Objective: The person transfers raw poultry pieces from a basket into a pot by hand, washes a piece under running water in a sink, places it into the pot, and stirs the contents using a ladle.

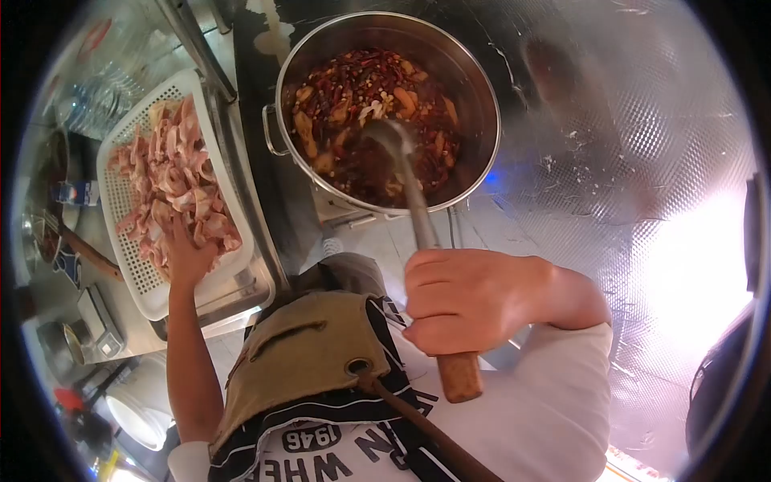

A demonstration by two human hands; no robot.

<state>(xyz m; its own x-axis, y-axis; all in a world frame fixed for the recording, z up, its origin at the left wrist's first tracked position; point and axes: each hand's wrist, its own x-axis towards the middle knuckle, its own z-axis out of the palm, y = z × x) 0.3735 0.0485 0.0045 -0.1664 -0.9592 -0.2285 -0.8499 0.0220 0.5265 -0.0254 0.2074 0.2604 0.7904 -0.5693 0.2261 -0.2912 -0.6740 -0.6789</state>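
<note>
My right hand [478, 301] is wrapped round the wooden handle of a long metal ladle [418, 205]. The ladle's head dips into a deep steel pot [490, 96], which holds a dark red stew [345, 84] of dried chillies and orange-brown chunks. On the left, a white perforated basket [132, 253] is heaped with raw pink meat pieces [177, 165]. My left hand [191, 255] lies on the near end of the heap, touching the meat, its visible fingers stretched out and apart. Some fingertips are hidden among the pieces.
A steel counter [140, 341] carries the basket, a small scale [100, 325] and a wooden-handled tool [92, 253]. A metal post [197, 44] rises beside the basket. Textured silver sheeting [610, 161] covers the right side. White tubs [136, 414] stand at lower left.
</note>
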